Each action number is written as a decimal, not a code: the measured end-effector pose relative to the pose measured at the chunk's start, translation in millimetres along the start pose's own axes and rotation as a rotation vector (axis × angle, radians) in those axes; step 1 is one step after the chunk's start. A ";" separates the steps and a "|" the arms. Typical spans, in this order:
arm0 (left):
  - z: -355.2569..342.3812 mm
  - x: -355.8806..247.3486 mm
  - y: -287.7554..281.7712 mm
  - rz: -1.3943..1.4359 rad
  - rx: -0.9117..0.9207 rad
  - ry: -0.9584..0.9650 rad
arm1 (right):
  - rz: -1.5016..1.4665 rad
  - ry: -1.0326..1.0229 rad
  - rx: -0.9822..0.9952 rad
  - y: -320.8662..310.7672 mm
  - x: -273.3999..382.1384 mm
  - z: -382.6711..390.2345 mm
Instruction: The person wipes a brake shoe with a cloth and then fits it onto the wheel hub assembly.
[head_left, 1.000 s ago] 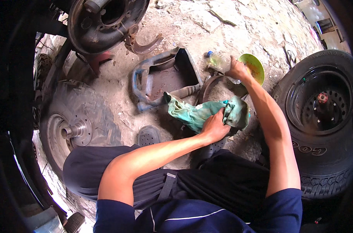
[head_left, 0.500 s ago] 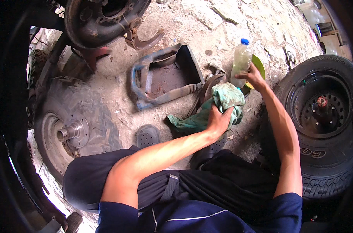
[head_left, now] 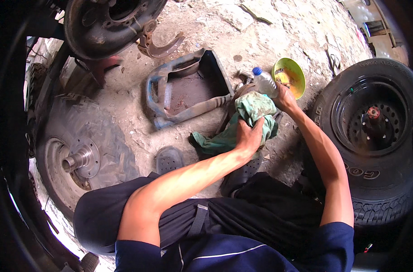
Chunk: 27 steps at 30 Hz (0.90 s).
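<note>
My left hand is closed round a bunched, stained green cloth, whose loose end trails to the left. Just above it, my right hand grips a clear plastic bottle with a blue cap, tilted so the cap points up and left over the cloth. A yellow-green bowl with orange contents and small items sits just beyond that hand. Curved dark metal parts lie partly hidden under the cloth. To their left is a cut-open plastic container with dark residue inside.
Stacked tyres with a black rim stand at the right. A hub rests on a worn tyre at the left. A rusty brake assembly is at the top left. My dark sandals are on the rough floor.
The bottle was lying over by the bowl, was then raised upright in my right hand, and is now tilted leftward. My left hand has drawn the cloth into a higher bunch.
</note>
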<state>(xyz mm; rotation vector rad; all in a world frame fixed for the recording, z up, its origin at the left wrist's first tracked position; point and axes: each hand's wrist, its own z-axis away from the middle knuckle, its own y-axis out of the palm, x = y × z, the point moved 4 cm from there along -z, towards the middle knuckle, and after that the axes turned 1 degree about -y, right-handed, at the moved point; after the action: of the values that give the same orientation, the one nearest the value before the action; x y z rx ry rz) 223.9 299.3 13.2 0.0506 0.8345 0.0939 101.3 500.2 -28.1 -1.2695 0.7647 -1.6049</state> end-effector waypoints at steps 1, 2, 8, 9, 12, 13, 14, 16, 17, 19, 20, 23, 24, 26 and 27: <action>-2.2 -0.2 -2.6 -0.011 -0.004 -0.010 | -0.104 0.044 -0.021 -2.8 3.2 0.9; -4.1 -0.6 -4.0 -0.022 -0.010 -0.020 | -0.209 0.087 -0.041 -4.8 6.8 1.9; -7.4 -13.6 -5.1 0.060 -0.063 0.005 | -0.691 0.195 -0.485 -3.8 -32.8 12.0; -10.4 -13.3 -6.1 0.097 -0.047 0.000 | -0.733 0.182 -0.534 -6.0 -32.7 11.0; -16.9 -16.8 -13.8 0.136 -0.044 -0.024 | -0.981 0.085 -0.671 -25.4 -32.5 4.4; -22.4 -14.7 -16.0 0.176 -0.025 0.001 | -0.936 0.130 -0.749 -36.3 -36.3 -0.9; -25.0 -15.1 -17.2 0.215 -0.003 0.022 | -0.888 0.181 -0.826 -46.8 -40.9 -2.9; -19.0 -18.0 -17.6 0.176 -0.047 0.002 | -0.834 0.259 -0.898 -62.6 -51.3 -3.2; -15.9 -20.1 -16.2 0.156 -0.063 -0.007 | -0.841 0.268 -0.945 -65.3 -67.0 -6.2; -12.6 -22.9 -16.9 0.136 -0.075 -0.012 | -0.618 0.365 -0.806 -65.6 -84.2 -9.4; -12.1 -22.5 -16.1 0.127 -0.078 -0.014 | -0.504 0.411 -0.737 -67.8 -93.2 -9.9; -14.7 -21.2 -14.4 0.183 -0.024 0.002 | -0.243 0.573 -0.528 -55.2 -111.1 -14.6; -15.9 -20.1 -13.6 0.190 -0.017 -0.003 | -0.162 0.624 -0.488 -53.1 -114.2 -15.0; -17.9 -17.9 -15.7 0.203 -0.013 -0.011 | -0.155 0.642 -0.451 -47.0 -103.6 -19.9; -19.3 -17.0 -17.8 0.198 -0.021 -0.014 | -0.142 0.650 -0.452 -44.9 -97.5 -24.0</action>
<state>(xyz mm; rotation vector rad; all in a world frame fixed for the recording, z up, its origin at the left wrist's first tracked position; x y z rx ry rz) 199.3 280.0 11.4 0.1138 0.8132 0.2882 70.0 605.5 -32.9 -1.1129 1.5349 -2.0688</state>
